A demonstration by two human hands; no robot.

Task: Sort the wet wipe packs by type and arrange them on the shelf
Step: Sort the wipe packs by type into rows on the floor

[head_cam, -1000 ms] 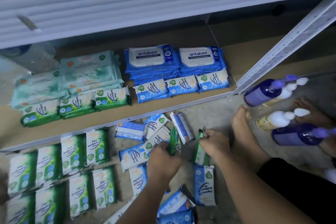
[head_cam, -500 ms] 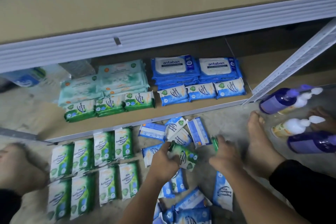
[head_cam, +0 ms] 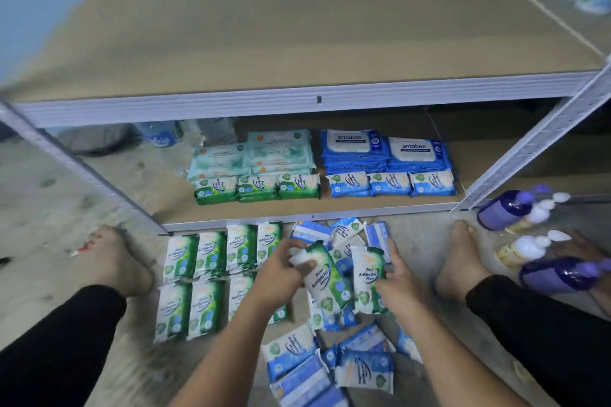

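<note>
Head view: two green Pine Antibacterial packs are in hand, held just above the mixed heap on the floor, not on the shelf yet.

- Left hand (head_cam: 281, 274) is curled round the top end of the tilted green pack (head_cam: 325, 277). Right hand (head_cam: 396, 281) grips the second green pack (head_cam: 368, 277) by its right edge, roughly upright. The two packs touch or overlap.
- Risk 1: mis-sort. Green and blue packs share the same white front; only the edge colour differs. The blue packs (head_cam: 330, 367) lie right underneath, so a blue one could ride along.
- Risk 2: slip. The film looks slick and both grips are at an edge. A dropped pack lands back in the heap.
- Risk 3: the left forearm hangs over the green floor rows (head_cam: 211, 274); a sweep leftward would likely scatter them.
- Risk 4: the lower shelf board (head_cam: 479, 172) has a green row (head_cam: 258, 188) directly beside a blue row (head_cam: 391, 183). Careless stacking puts green over blue.
- Purple pump bottles (head_cam: 509, 211) lie on their sides by the right foot (head_cam: 463, 261) and could roll in if nudged.
</note>
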